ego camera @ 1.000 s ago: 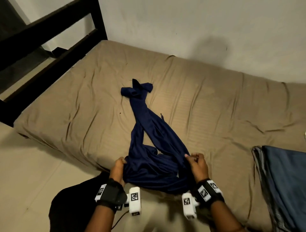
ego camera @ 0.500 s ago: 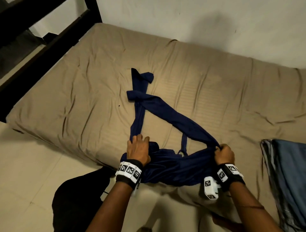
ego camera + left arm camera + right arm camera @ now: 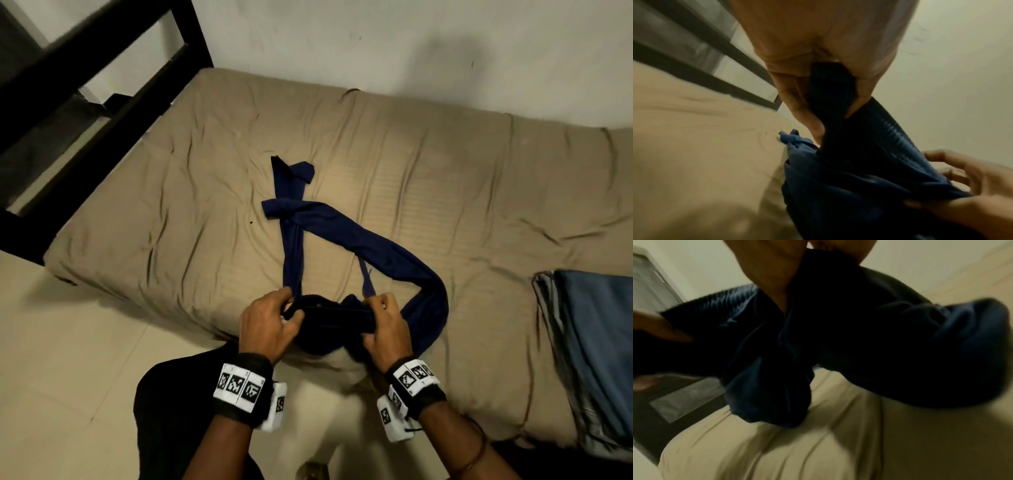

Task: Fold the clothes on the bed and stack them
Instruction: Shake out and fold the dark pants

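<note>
Navy blue trousers (image 3: 346,236) lie twisted on the tan bed (image 3: 171,205), legs crossing toward the far side. At the near edge, my left hand (image 3: 270,322) and right hand (image 3: 383,322) both grip the bunched waistband, close together and lifted a little. The left wrist view shows my fingers (image 3: 797,100) pinching the dark ribbed waistband (image 3: 830,87), with the right hand (image 3: 972,186) holding the cloth lower right. In the blurred right wrist view the dark trousers (image 3: 838,337) hang from my grip over the sheet.
A folded blue and grey garment (image 3: 596,349) lies on the bed at the right. A black bed frame (image 3: 102,85) stands at the left end, a pale wall (image 3: 411,51) behind. Beige floor tiles (image 3: 68,394) lie left of me.
My hands came together from wide apart, bunching the waistband between them. The right trouser leg now curves round in a loop on the sheet.
</note>
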A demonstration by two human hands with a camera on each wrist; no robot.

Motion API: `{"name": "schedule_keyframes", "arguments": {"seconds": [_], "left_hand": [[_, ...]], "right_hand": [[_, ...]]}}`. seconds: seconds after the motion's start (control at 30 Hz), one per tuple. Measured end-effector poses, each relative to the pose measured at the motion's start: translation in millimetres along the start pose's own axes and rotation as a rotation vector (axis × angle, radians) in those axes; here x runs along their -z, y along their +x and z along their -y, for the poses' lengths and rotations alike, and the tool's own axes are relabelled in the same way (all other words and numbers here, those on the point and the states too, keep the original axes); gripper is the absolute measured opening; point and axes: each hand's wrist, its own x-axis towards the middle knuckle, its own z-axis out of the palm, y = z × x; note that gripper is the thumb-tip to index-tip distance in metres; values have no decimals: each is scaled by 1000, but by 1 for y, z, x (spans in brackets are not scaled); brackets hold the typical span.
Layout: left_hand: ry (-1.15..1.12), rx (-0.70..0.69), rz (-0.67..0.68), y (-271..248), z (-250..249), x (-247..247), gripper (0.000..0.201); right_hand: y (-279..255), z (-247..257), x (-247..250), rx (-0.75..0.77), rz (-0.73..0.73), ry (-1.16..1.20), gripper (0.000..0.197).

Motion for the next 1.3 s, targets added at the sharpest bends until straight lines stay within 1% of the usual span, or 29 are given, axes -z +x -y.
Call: {"name": "schedule_keyframes", "arguments": {"seconds": [0.07,0.1,0.13,0.17,0.2,0.27,0.3,0.37,0.43,0.47,0.5,0.57,0.6,0.63,0.7,0.73,0.8,0.87,0.9,0.93,0.97,1.03,1.1,1.13,1.17,1.2,1.23,1.27,1.3], "left_hand": [[-285,115,-94,-21,8,-4,22],[-448,207,-137,-31,8,-9,27],[-594,272,-147,-40,3,-14,31],[-678,310,-136,-49,-2,-20,37],[-691,317,-114,-58,-6,-28,44],[-633,351,-8,-73,-11,-48,57],[-591,401,45,-79,-8,-58,62],[-448,472,157,-83,2,-77,67],[-295,418,264,-83,7,-90,65],[-269,392,294,-81,7,-94,59],[-259,385,309,-79,7,-96,54],[-221,382,342,-71,0,-94,50],[-180,365,367,-67,-3,-95,53],[-113,337,401,-65,-7,-95,60],[79,283,467,-64,-20,-92,75],[180,269,452,-64,-26,-91,78],[267,269,319,-60,-36,-89,73],[194,243,175,-47,-42,-90,56],[137,223,134,-39,-43,-93,46],[83,213,127,-28,-44,-98,41],[40,201,143,-16,-44,-102,48],[40,150,231,13,-45,-110,77],[177,45,374,43,-48,-116,98],[263,-41,458,57,-49,-120,98],[365,-135,545,67,-50,-125,89],[460,-219,610,75,-51,-128,73],[511,-279,635,79,-52,-130,57],[506,-298,620,81,-53,-130,43],[437,-264,577,82,-54,-127,33]], "right_hand": [[-12,10,22,71,-305,148,72],[-18,14,33,102,-430,188,80],[-25,17,43,128,-513,212,83],[-29,17,50,149,-547,198,82],[-34,13,54,161,-543,142,80],[-43,-5,50,138,-417,-99,77],[-48,-16,44,97,-334,-191,77],[-61,-36,35,-13,-212,-244,83],[-78,-44,29,-124,-203,-221,89],[-88,-45,25,-167,-233,-198,85],[-97,-47,20,-197,-268,-149,75],[-113,-45,9,-249,-348,44,44],[-117,-42,6,-279,-371,148,31],[-117,-38,2,-312,-379,223,28],[-110,-28,-3,-369,-330,288,37],[-102,-22,-5,-402,-263,293,43],[-81,-13,-11,-492,-67,248,56],[-61,-12,-17,-591,96,208,61],[-55,-12,-21,-619,122,199,58],[-51,-13,-23,-634,120,181,52],[-50,-13,-25,-640,112,148,44],[-52,-11,-28,-637,109,77,30],[-57,-11,-31,-624,131,57,25],[-60,-11,-31,-618,149,66,26],[-63,-13,-31,-611,165,78,28],[-67,-15,-31,-609,166,105,28],[-72,-19,-31,-608,154,157,29],[-78,-23,-30,-606,122,235,30],[-84,-27,-28,-608,72,346,33]]}}
